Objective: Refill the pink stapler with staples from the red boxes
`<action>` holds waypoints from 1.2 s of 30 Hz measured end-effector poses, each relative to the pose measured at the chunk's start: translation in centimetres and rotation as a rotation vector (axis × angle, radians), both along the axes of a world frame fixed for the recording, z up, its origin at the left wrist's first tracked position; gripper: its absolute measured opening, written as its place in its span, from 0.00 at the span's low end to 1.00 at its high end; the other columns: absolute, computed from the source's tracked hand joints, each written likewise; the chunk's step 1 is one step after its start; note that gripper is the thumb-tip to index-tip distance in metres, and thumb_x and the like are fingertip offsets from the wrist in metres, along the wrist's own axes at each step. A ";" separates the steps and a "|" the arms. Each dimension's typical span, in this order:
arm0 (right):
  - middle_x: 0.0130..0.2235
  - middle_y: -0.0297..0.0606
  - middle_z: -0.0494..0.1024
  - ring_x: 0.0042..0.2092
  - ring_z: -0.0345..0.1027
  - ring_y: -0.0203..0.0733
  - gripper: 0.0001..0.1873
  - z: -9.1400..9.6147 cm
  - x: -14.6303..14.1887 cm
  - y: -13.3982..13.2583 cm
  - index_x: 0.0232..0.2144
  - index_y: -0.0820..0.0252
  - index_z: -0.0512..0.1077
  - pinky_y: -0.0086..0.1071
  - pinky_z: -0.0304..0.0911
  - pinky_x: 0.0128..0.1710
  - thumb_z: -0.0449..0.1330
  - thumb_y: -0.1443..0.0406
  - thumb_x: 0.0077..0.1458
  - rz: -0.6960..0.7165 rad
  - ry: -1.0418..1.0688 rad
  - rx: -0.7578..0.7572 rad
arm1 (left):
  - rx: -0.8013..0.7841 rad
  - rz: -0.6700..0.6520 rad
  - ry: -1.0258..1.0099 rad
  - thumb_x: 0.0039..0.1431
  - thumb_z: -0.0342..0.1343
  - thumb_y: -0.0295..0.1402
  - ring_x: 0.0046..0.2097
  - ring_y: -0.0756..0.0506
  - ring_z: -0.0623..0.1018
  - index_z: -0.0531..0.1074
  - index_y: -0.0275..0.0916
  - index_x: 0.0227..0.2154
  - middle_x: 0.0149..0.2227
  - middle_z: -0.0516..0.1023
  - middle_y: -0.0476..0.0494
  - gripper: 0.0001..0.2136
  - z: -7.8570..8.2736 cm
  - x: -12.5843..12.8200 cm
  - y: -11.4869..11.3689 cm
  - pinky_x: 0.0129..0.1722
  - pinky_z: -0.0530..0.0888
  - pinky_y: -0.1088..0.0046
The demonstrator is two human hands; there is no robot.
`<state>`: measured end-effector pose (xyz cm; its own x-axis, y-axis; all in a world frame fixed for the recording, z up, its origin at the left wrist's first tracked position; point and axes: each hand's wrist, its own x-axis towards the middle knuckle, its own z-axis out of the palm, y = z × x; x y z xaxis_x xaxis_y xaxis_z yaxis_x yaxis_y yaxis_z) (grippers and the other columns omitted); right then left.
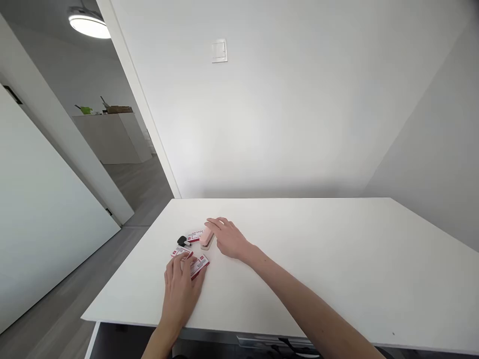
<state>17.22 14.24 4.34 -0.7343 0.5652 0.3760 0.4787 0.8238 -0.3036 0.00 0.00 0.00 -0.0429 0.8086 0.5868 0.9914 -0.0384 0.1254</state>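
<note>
On the left part of a white table (299,259), my right hand (229,239) reaches over a pink stapler (205,237) with its fingers closed on the far end. My left hand (181,286) is curled around a small white-and-red box (200,265), its thumb along the near side and its fingertips over the top. Beyond those fingertips lies a second small white-and-red box (181,251), partly covered by them. A third such box (194,236) rests just left of the stapler. Between these boxes sits a small black object with a light-coloured end (182,241), perhaps a key.
A white wall with a light switch (219,51) rises behind the table. To the left, a white door (41,214) stands beside a doorway, through which a cabinet (112,139) shows. Dark items and straps (288,346) lie below the table's front edge.
</note>
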 end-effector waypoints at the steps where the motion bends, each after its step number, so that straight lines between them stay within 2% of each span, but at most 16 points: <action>1: 0.68 0.40 0.62 0.67 0.52 0.51 0.39 -0.1 -0.7 0.6 0.65 0.56 0.59 0.45 0.61 0.58 0.52 0.82 0.53 0.028 -0.027 0.020 | -0.006 -0.005 -0.001 0.67 0.53 0.43 0.58 0.31 0.67 0.69 0.39 0.48 0.55 0.70 0.33 0.14 0.0 0.0 0.0 0.55 0.69 0.48; 3: 0.63 0.38 0.70 0.64 0.55 0.50 0.35 -0.4 -1.9 1.5 0.60 0.53 0.65 0.43 0.61 0.57 0.54 0.81 0.54 0.075 -0.063 0.032 | -0.015 -0.010 -0.003 0.67 0.53 0.43 0.58 0.31 0.67 0.69 0.40 0.49 0.55 0.70 0.33 0.14 0.0 -0.1 -0.1 0.55 0.69 0.49; 5: 0.56 0.39 0.76 0.60 0.59 0.49 0.25 -0.6 -2.7 2.0 0.53 0.52 0.71 0.42 0.61 0.56 0.56 0.79 0.57 0.096 -0.077 0.030 | -0.019 -0.006 -0.008 0.68 0.53 0.42 0.58 0.31 0.67 0.69 0.40 0.49 0.55 0.70 0.33 0.14 0.0 0.0 -0.1 0.54 0.69 0.49; 8: 0.50 0.42 0.78 0.56 0.62 0.50 0.10 -0.7 -2.8 2.1 0.45 0.55 0.74 0.44 0.59 0.55 0.58 0.71 0.63 0.090 -0.093 0.022 | -0.009 -0.001 -0.014 0.68 0.53 0.42 0.57 0.31 0.68 0.68 0.39 0.51 0.54 0.71 0.33 0.15 0.2 0.1 -0.1 0.55 0.69 0.49; 10: 0.47 0.43 0.78 0.54 0.63 0.52 0.05 -0.6 -1.7 2.0 0.43 0.55 0.74 0.44 0.58 0.55 0.62 0.65 0.64 0.082 -0.104 0.005 | 0.000 -0.007 -0.012 0.68 0.53 0.42 0.57 0.31 0.68 0.68 0.39 0.52 0.54 0.71 0.34 0.16 0.3 0.2 -0.1 0.55 0.69 0.49; 12: 0.44 0.42 0.79 0.51 0.65 0.52 0.07 -0.4 0.1 1.8 0.41 0.55 0.75 0.43 0.60 0.53 0.65 0.60 0.62 0.073 -0.113 -0.030 | 0.009 -0.010 -0.009 0.67 0.53 0.43 0.57 0.31 0.68 0.68 0.39 0.51 0.54 0.71 0.34 0.16 0.4 0.2 -0.2 0.56 0.68 0.49; 15: 0.42 0.38 0.79 0.45 0.69 0.46 0.07 -0.1 4.1 1.3 0.40 0.54 0.75 0.38 0.63 0.47 0.65 0.59 0.63 0.050 -0.106 -0.107 | 0.020 0.010 -0.005 0.67 0.53 0.44 0.57 0.31 0.68 0.69 0.40 0.51 0.54 0.71 0.34 0.16 0.6 0.3 -0.2 0.56 0.68 0.48; 20: 0.45 0.35 0.78 0.45 0.71 0.43 0.12 -0.9 11.1 -1.0 0.47 0.51 0.74 0.34 0.65 0.41 0.64 0.57 0.62 -0.041 -0.051 -0.244 | 0.004 0.055 0.026 0.67 0.51 0.45 0.57 0.30 0.68 0.72 0.39 0.48 0.54 0.71 0.33 0.16 0.6 0.2 -0.2 0.53 0.70 0.47; 22: 0.47 0.35 0.78 0.48 0.71 0.44 0.13 -1.4 13.6 -2.4 0.48 0.50 0.73 0.35 0.66 0.42 0.62 0.55 0.64 -0.094 -0.006 -0.291 | -0.002 0.055 0.039 0.67 0.51 0.45 0.57 0.30 0.68 0.72 0.39 0.48 0.54 0.71 0.32 0.17 0.6 0.1 -0.1 0.53 0.70 0.47; 25: 0.47 0.33 0.78 0.49 0.70 0.45 0.11 -2.0 17.0 -4.8 0.46 0.47 0.75 0.37 0.66 0.46 0.63 0.55 0.62 -0.168 0.134 -0.438 | -0.003 0.049 0.061 0.67 0.51 0.44 0.58 0.29 0.67 0.72 0.38 0.50 0.54 0.71 0.32 0.17 0.8 0.1 -0.1 0.54 0.69 0.47; 27: 0.46 0.33 0.78 0.49 0.70 0.45 0.11 -2.4 19.0 -6.1 0.45 0.47 0.75 0.38 0.66 0.47 0.64 0.55 0.62 -0.195 0.181 -0.451 | 0.013 0.043 0.073 0.68 0.51 0.42 0.59 0.29 0.66 0.71 0.38 0.51 0.55 0.70 0.31 0.16 1.0 0.6 -0.2 0.55 0.69 0.45; 30: 0.44 0.33 0.79 0.46 0.72 0.45 0.09 -3.1 21.6 -7.7 0.44 0.47 0.74 0.38 0.68 0.44 0.64 0.58 0.62 -0.226 0.248 -0.400 | 0.037 -0.060 0.053 0.68 0.51 0.40 0.60 0.30 0.67 0.71 0.41 0.52 0.56 0.70 0.32 0.14 1.2 3.1 -0.7 0.57 0.68 0.44; 32: 0.42 0.33 0.79 0.43 0.72 0.44 0.08 -3.7 22.7 -8.4 0.43 0.47 0.74 0.37 0.70 0.40 0.65 0.60 0.61 -0.245 0.294 -0.372 | 0.000 -0.237 0.008 0.68 0.53 0.38 0.59 0.33 0.70 0.71 0.43 0.50 0.55 0.72 0.35 0.11 1.2 6.2 -1.1 0.58 0.70 0.48; 34: 0.40 0.33 0.79 0.42 0.72 0.45 0.08 -4.2 23.4 -9.0 0.42 0.48 0.74 0.37 0.70 0.38 0.66 0.61 0.60 -0.255 0.331 -0.340 | -0.130 -0.422 -0.034 0.68 0.53 0.36 0.59 0.37 0.72 0.71 0.45 0.51 0.55 0.73 0.37 0.11 1.2 9.9 -1.5 0.57 0.73 0.54; 36: 0.39 0.34 0.79 0.42 0.72 0.46 0.08 -4.5 23.6 -9.6 0.41 0.49 0.74 0.38 0.70 0.38 0.67 0.62 0.59 -0.260 0.357 -0.300 | -0.246 -0.539 -0.050 0.68 0.54 0.36 0.62 0.38 0.70 0.69 0.46 0.56 0.59 0.72 0.39 0.15 1.2 13.5 -1.7 0.59 0.73 0.56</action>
<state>40.85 4.69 -0.20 -0.4114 0.8328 0.3703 0.4797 0.5433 -0.6890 13.49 -1.67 1.17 0.3889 0.8362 0.3868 0.8329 -0.4985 0.2403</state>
